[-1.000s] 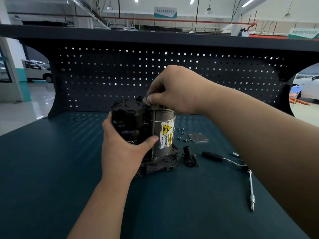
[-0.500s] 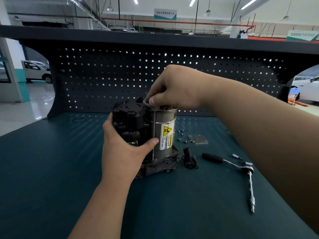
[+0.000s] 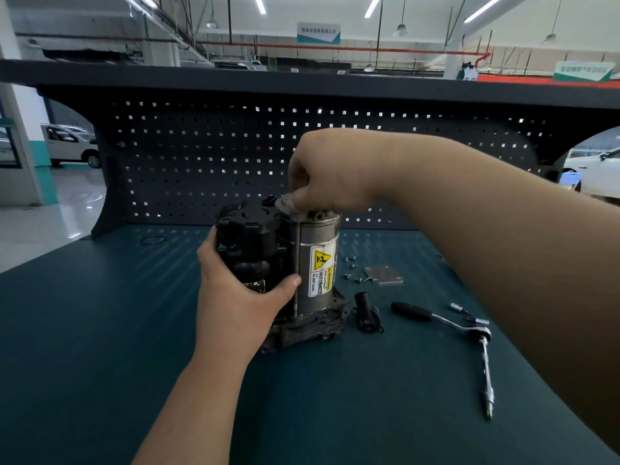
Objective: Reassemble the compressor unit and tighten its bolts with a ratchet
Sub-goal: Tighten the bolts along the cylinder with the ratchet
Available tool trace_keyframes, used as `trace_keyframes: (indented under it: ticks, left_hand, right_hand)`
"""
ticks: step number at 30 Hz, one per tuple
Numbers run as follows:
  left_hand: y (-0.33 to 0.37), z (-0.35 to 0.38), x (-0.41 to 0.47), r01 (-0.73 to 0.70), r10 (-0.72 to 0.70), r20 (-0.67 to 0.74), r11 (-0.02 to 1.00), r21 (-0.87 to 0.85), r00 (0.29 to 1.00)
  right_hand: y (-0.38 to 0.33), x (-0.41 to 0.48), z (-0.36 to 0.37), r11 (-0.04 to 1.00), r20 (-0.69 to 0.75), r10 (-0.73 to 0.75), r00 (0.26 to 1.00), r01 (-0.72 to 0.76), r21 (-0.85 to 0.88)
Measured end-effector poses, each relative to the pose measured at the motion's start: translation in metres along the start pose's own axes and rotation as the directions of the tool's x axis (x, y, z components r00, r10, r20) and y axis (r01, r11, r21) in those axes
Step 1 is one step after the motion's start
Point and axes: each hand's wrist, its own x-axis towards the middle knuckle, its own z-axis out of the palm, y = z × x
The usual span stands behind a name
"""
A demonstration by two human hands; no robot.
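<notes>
While your right hand [image 3: 327, 172] curls into a loose fist over the top of the compressor unit [image 3: 285, 270], its grip is pinched together on the head of a long thin metal bolt [image 3: 296, 263] that runs straight down the unit's side. Your left hand [image 3: 240, 297] wraps the black moulded plastic half, its grip clamped on the housing with the thumb pressing near the bolt. The unit stands upright mid-bench: a smooth grey metal cylinder with a yellow warning label, set on a dark ribbed cast base. The bench [image 3: 100, 330] is matte teal. To the right lie a small black plastic fitting [image 3: 366, 313], scattered little screws [image 3: 352, 268], a flat grey metal plate [image 3: 384, 276], and a chrome ratchet [image 3: 449, 325] with a black handle and long extension bar.
</notes>
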Motion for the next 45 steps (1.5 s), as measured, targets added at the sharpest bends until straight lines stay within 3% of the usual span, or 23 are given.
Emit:
trace_keyframes:
  ticks: [3, 8, 12, 17, 30, 37, 43, 45]
  left_hand:
    - [-0.001, 0.0, 0.0, 0.0, 0.0, -0.005, 1.0, -0.017, 1.0]
    - [0.0, 0.0, 0.0, -0.005, 0.005, -0.003, 0.999, -0.035, 1.0]
    - [0.0, 0.001, 0.0, -0.005, 0.005, -0.004, 0.999, -0.035, 1.0]
    - [0.0, 0.001, 0.0, -0.002, 0.001, -0.013, 0.999, -0.032, 1.0]
    - [0.0, 0.0, -0.001, -0.017, 0.017, -0.025, 0.999, -0.034, 1.0]
    - [-0.004, 0.001, 0.001, -0.021, 0.02, -0.021, 0.998, -0.051, 1.0]
    - [-0.004, 0.001, 0.001, -0.034, 0.033, -0.018, 0.998, -0.061, 0.999]
    - [-0.004, 0.001, 0.001, -0.043, 0.042, -0.023, 0.997, -0.059, 0.999]
  right_hand:
    - [-0.007, 0.005, 0.008, 0.996, -0.04, 0.057, 0.998, -0.059, -0.069]
    - [-0.005, 0.009, 0.014, 0.982, -0.06, 0.187, 0.981, -0.186, 0.016]
    - [0.005, 0.004, -0.002, 0.988, -0.059, 0.095, 0.994, -0.086, 0.131]
    - [0.005, -0.001, -0.004, 0.999, 0.027, -0.009, 1.0, 0.008, 0.048]
    - [-0.01, 0.011, 0.014, 0.985, -0.076, 0.148, 0.986, -0.154, -0.073]
    - [-0.009, 0.005, 0.01, 0.996, -0.038, 0.024, 0.999, -0.027, -0.089]
    - [-0.001, 0.003, 0.017, 0.995, -0.187, -0.031, 0.982, 0.012, -0.104]
    - [0.002, 0.003, 0.024, 1.0, -0.257, 0.01, 0.966, -0.015, -0.017]
